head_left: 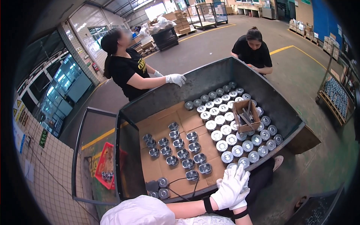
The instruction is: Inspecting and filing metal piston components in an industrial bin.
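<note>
L hand point(229, 188) atop R hand point(242, 197), fingers point(235, 172) fwd, wrists close tog.

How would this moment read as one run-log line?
left hand overlaps right hand; both gloved, near bin; pistons inside; box amid pistons

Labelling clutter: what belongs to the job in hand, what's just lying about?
Likely the job:
piston-like metal parts
cardboard sheet under some
dark metal bin holding them

Likely just lying about:
stacked cartons
black container
fire extinguisher

Bare cardboard point(208, 145) leaves a lane between pistons point(221, 145), but a carton point(249, 126) blocks the right side
</note>
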Demonstrator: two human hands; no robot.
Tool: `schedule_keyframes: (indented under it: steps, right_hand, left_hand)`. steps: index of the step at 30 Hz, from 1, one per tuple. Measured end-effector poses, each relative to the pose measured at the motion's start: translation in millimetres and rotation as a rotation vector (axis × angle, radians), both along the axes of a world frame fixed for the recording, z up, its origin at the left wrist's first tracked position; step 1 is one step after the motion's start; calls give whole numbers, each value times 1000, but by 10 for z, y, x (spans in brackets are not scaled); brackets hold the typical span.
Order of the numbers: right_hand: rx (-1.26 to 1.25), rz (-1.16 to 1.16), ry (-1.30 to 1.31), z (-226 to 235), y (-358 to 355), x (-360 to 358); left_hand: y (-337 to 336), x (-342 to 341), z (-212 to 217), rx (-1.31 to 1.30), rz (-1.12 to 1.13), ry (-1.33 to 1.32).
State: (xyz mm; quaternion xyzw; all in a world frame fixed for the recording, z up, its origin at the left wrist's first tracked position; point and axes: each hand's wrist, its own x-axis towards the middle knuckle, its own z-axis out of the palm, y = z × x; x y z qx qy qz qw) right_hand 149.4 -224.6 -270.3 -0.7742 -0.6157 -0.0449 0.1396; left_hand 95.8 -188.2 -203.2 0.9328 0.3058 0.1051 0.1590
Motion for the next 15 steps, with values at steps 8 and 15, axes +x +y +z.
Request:
schedule_keyframes:
  steps: [8,15]
  right_hand:
    - [-198,39,314,160,-18,77]
    - [75,20,-109,-97,4,30]
  left_hand:
    - [-48,6,-71,21,57,25]
    - [2,18,31,-4,-8,15]
